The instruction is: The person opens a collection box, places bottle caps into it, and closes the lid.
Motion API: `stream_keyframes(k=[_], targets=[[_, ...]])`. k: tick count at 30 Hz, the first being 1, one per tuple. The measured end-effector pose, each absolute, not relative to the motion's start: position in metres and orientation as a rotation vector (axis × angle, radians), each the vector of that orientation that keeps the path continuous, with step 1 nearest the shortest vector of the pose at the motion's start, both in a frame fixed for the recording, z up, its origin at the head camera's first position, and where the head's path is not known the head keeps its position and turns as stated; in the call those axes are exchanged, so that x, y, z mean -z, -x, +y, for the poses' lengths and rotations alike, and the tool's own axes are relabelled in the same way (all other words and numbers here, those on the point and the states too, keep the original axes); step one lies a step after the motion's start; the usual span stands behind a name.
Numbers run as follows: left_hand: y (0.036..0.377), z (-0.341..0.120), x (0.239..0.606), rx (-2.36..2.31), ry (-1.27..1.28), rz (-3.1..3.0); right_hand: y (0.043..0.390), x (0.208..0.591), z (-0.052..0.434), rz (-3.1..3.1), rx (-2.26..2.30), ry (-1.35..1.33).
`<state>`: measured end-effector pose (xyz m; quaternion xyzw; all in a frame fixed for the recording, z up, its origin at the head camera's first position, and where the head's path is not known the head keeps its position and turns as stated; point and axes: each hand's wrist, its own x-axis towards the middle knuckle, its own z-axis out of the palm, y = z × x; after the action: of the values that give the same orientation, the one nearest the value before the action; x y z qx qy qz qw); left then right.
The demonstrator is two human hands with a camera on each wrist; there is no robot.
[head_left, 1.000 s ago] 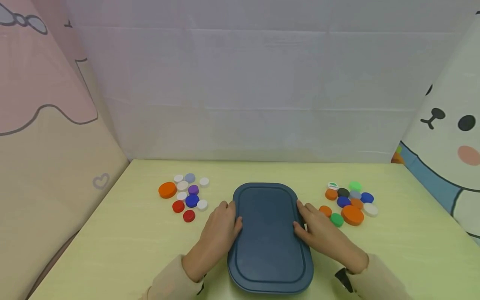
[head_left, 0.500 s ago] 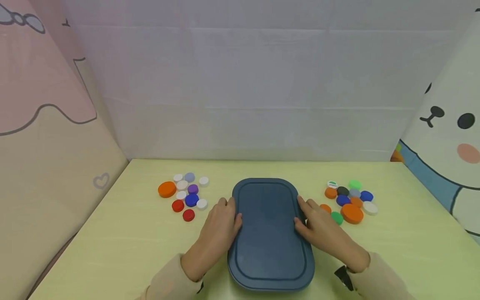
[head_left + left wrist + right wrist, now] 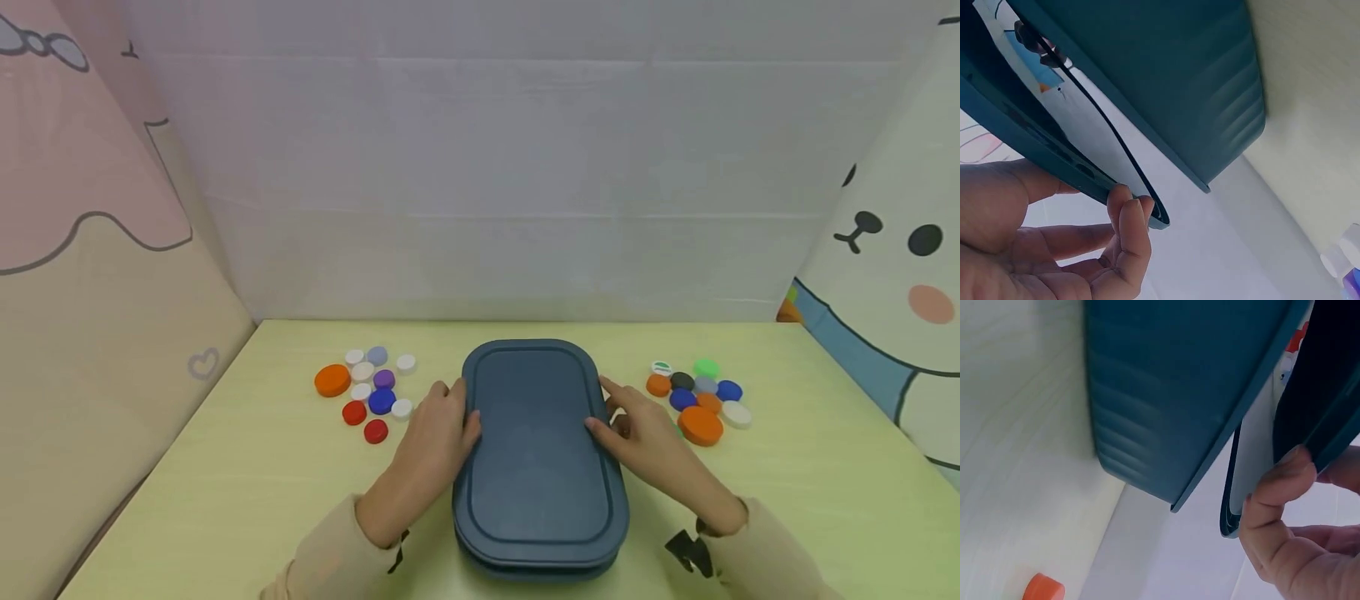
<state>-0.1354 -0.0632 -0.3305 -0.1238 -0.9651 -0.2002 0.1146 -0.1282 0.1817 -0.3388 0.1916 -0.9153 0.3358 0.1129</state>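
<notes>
You see a matt, smooth plastic lid (image 3: 536, 442), a ribbed plastic box (image 3: 1197, 81), glossy plastic caps (image 3: 372, 386), and a smooth pale-green surface (image 3: 225, 467).

A blue lid (image 3: 536, 450) raised over its box (image 3: 1166, 81) hides the inside of the box in every view. Fingertips of the left hand (image 3: 427, 454) and right hand (image 3: 652, 454) vanish under the lid's edges in the head view — each wrist view crops its hand. Some bottle caps (image 3: 693, 396) sit behind the right hand; their markings are too small to read.
</notes>
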Motion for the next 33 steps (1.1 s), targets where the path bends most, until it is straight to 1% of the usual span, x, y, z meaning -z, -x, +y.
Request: stream_keyframes(k=[6, 13, 19, 26, 33], targets=[[0.142, -0.066, 0.325, 0.621, 0.334, -2.86, 0.126, 0.331, 0.184, -2.755, -1.255, -0.476], [0.153, -0.069, 0.323, 0.684, 0.292, -2.883, 0.127, 0.322, 0.185, -2.8, -1.456, -0.397], [0.161, -0.07, 0.319, 0.695, 0.278, -2.881, 0.128, 0.317, 0.186, -2.737, -1.784, -0.359], [0.166, -0.071, 0.314, 0.711, 0.283, -2.855, 0.13, 0.312, 0.185, -2.677, -1.896, -0.33], [0.176, -0.073, 0.309, 0.739, 0.29, -2.82, 0.134, 0.313, 0.185, -2.617, -1.973, -0.389]])
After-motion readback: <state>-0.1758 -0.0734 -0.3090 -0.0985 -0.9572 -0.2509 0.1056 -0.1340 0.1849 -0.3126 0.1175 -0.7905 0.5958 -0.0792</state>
